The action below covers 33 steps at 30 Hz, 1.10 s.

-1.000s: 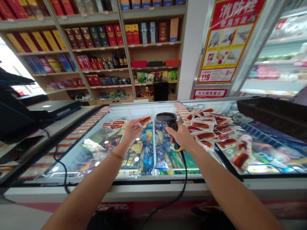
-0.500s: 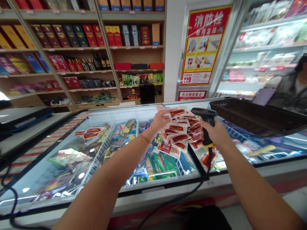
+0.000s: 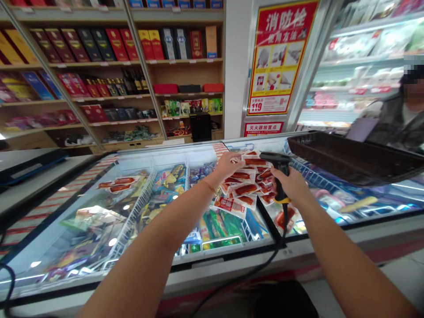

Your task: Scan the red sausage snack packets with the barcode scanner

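My right hand (image 3: 294, 183) is wrapped around the handle of a black barcode scanner (image 3: 281, 170), its head pointing left over the packets. My left hand (image 3: 229, 167) reaches to the back of a heap of sausage packets (image 3: 243, 189). Its fingers are closed on the edge of one sausage packet (image 3: 255, 162), just left of the scanner head. The heap lies on the glass lid of a chest freezer (image 3: 212, 262). Below the scanner, another sausage packet (image 3: 285, 218) lies apart, partly behind the cable (image 3: 276, 249).
A dark brown tray (image 3: 357, 157) rests on the freezer's right side. More sausage packets (image 3: 119, 183) lie on the left glass. A person (image 3: 387, 119) is behind the tray at the right. Shelves of boxed goods (image 3: 109, 62) line the back wall.
My left hand has shifted slightly right, and the packet at its fingertips has come closer to the scanner. The scanner stays in my right hand, and the view has turned a little.
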{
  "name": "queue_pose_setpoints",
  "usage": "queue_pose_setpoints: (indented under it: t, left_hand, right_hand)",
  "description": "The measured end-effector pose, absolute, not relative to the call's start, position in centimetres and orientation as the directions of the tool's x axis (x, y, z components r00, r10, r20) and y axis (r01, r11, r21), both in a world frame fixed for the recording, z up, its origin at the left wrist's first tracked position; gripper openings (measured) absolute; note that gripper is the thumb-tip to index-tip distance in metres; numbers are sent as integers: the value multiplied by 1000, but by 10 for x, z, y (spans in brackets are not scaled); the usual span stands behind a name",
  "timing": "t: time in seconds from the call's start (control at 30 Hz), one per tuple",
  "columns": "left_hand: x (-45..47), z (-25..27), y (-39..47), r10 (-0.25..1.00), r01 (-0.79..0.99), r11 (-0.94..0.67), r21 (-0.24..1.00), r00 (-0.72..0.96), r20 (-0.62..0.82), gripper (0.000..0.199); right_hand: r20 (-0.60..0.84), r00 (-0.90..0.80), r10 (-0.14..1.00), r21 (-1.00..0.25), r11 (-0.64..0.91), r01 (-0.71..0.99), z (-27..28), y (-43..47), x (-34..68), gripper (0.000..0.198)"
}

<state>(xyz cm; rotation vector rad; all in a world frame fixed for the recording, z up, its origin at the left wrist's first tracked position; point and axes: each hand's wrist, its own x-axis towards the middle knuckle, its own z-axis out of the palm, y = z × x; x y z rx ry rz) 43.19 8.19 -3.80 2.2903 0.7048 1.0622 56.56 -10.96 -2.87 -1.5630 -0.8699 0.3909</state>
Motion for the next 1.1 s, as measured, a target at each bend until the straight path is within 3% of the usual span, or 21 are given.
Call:
queue_pose_setpoints:
  t: [0.1,0.23,0.43,0.73,0.9,1.1]
  left_hand:
    - [394,-43,86,715,349,-688,636,475,512,30]
    - [320,-54,101,838,575,-541,613,303,454,41]
    - [192,-65,131,904,825,-297,481,81,419,50]
    - [47,-56,170,929,946,53,319,-164,331,65]
    - [18,-52,187,990,962,49,269,-83,116,67]
    - [22,-47,185,973,934,-36,357,-49,225,57]
  right_hand:
    - [127,672,730,-975,-33,220,-28,-102,552,23]
    - [147,616,774,-968,-14,249,-26,-85,521,24]
    - [158,482,862,-977,66,202,-25,-47,447,25]
    - [102,314,944,-980,41,197,-31,-11,346,25]
    - [128,275,953,-985,90,149,-59,-11,335,29]
    - [41,239,970,-994,16,105,-74,-12,342,30]
